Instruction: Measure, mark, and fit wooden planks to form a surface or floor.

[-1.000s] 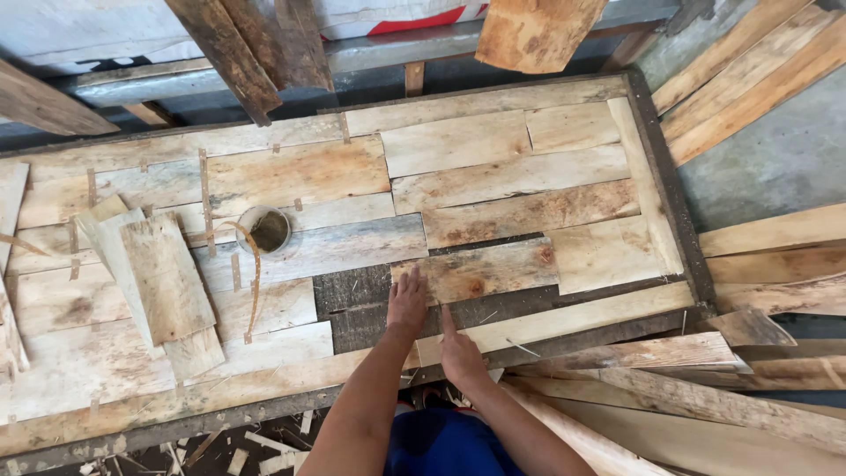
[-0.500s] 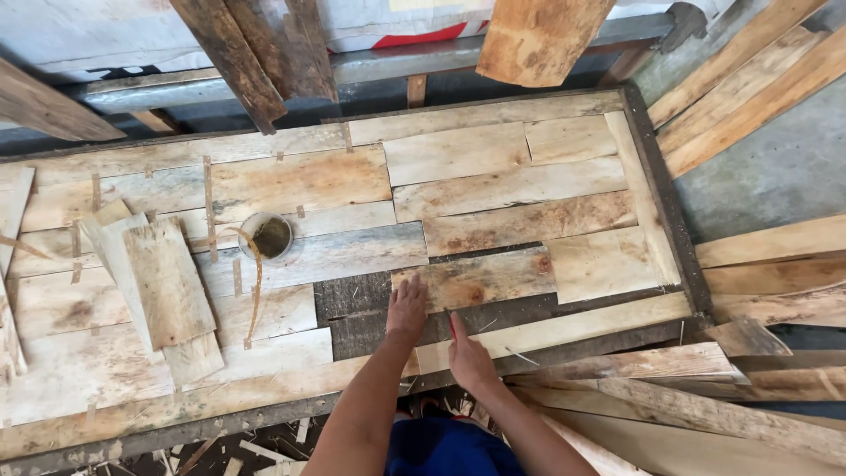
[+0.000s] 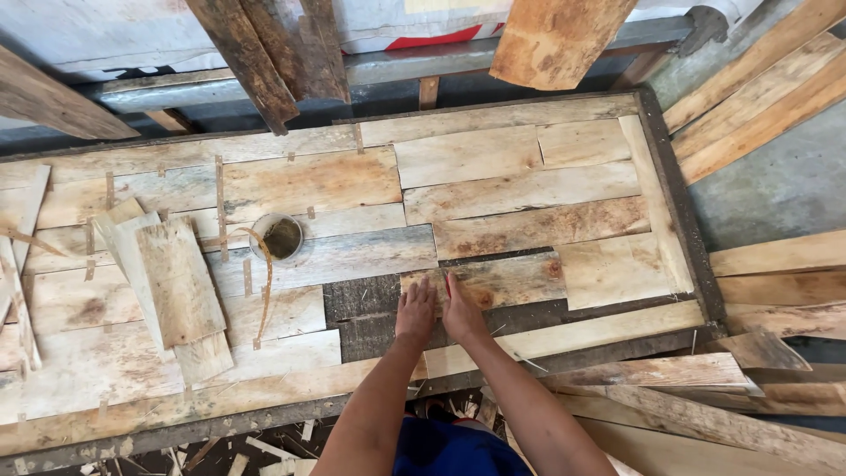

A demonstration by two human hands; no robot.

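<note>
A reddish-stained veneer piece (image 3: 498, 280) lies flat in the desk's near middle, under both hands: left hand (image 3: 416, 310) and right hand (image 3: 462, 308), fingers spread flat, clutching nothing. Around it most of the dark-framed desk (image 3: 679, 211) is already tiled with pale sheets; a dark bare patch (image 3: 361, 308) just left remains uncovered, with loose offcuts (image 3: 176, 282) stacked farther left.

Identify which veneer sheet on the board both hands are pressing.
The reddish-stained sheet bordering the dark bare patch; left hand and right hand rest on its near-left edge.

White sheet-like panel (image 3: 529, 18) along top edge of frame, behind planks; red patch (image 3: 429, 40) at top centre; print unreadable.
</note>
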